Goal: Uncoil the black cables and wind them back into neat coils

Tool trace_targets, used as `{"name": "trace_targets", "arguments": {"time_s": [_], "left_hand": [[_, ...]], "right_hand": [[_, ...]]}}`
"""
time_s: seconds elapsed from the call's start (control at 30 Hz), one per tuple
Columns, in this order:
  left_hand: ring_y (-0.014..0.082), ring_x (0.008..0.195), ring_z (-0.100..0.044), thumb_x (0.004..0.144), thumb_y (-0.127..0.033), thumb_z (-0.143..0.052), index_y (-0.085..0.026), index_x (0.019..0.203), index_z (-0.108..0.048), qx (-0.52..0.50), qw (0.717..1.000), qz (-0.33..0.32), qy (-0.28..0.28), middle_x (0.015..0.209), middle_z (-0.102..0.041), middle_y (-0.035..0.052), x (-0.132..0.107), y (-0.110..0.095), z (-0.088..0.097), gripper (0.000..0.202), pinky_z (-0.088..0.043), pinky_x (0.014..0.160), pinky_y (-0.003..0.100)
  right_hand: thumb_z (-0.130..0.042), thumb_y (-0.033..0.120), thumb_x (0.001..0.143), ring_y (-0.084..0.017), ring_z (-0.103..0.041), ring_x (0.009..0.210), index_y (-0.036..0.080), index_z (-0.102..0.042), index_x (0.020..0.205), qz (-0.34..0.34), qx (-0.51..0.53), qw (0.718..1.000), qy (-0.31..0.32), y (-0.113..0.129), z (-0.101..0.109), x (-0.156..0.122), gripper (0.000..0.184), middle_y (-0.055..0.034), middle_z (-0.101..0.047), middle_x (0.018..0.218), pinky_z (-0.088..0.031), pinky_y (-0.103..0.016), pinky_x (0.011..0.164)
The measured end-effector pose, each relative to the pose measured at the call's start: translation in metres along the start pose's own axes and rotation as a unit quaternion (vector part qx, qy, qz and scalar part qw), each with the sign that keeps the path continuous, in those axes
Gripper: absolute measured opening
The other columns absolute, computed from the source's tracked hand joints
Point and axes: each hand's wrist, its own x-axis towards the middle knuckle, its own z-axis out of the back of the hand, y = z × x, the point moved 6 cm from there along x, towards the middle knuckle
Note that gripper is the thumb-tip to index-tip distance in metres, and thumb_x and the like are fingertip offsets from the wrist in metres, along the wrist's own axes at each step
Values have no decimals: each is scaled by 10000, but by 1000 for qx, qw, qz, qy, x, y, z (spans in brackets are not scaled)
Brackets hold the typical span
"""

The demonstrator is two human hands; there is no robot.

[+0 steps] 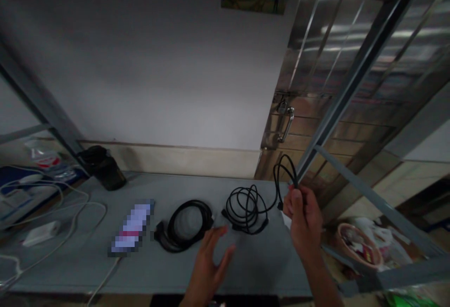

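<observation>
My right hand point(303, 220) is closed around a black cable point(285, 168), raised at the right end of the grey surface, with a loop standing up above the fist. From there the cable seems to run left into a loose tangle of black cable point(247, 209) lying flat. Something white shows just below the fist; I cannot make out what it is. My left hand point(213, 262) has its fingers apart and holds nothing. It is nearest to a neatly coiled black cable point(190, 226) with a plug at its left side.
A phone point(131, 227) with a white cord lies left of the coil. Behind it stands a black bin-like container point(105, 168). White cords, a white adapter point(42, 233) and a plastic bottle point(49, 159) are at far left. Grey metal posts flank the surface; a pink basket point(360, 246) sits lower right.
</observation>
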Motion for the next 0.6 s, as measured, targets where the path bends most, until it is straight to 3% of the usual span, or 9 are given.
{"name": "trace_targets", "arguments": {"time_s": [0.07,0.1,0.2,0.27,0.37,0.5,0.6], "left_hand": [[351,1179,-737,957,-516,-839,-287,1433,-765,-99,993,67,3,1359,-786,165,16,-13,-36,533,-591,999,475],[331,1100,-738,919,-541,-878,-263,1354,-804,-156,982,104,6,1272,-808,163,25,-16,-51,521,-584,940,433],[238,755,-655,881,-653,-884,-203,921,-853,-260,953,151,43,832,-769,101,49,-19,-78,453,-506,703,339],[193,674,-598,895,-683,-859,-193,851,-837,-294,941,156,56,756,-723,67,59,-19,-77,493,-466,648,311],[156,693,-591,907,-628,-882,-176,949,-858,-351,917,178,60,816,-716,50,65,-18,-60,455,-471,660,277],[100,682,-553,857,-561,-958,-145,1075,-865,-450,861,230,58,812,-633,6,71,-21,-37,480,-487,629,211],[61,664,-549,832,-424,-1008,-156,1119,-840,-519,813,261,45,809,-590,-33,76,-23,-23,427,-523,631,157]], "right_hand": [[-621,597,1141,-118,-474,578,236,-647,1169,-3,-22,999,23,-10,-3,-9,363,71,-511,727,-383,-231,517],[-605,583,1150,-124,-493,582,239,-645,1176,-2,-36,999,33,-16,-4,-14,347,67,-530,731,-405,-234,524],[-567,540,1168,-154,-622,658,233,-674,1209,23,-114,991,70,-32,2,-26,327,15,-661,811,-510,-253,587],[-567,516,1168,-192,-729,780,225,-707,1233,59,-177,978,90,-40,10,-34,329,-46,-764,941,-587,-277,672],[-581,478,1167,-247,-813,952,231,-738,1270,128,-249,953,113,-48,20,-46,310,-98,-830,1115,-655,-325,813],[-544,426,1192,-268,-838,967,267,-773,1287,186,-283,921,191,-55,15,-58,295,-88,-847,1110,-687,-361,822],[-535,411,1200,-263,-838,941,281,-776,1314,215,-293,909,204,-56,12,-63,296,-76,-845,1078,-698,-365,801]]}}
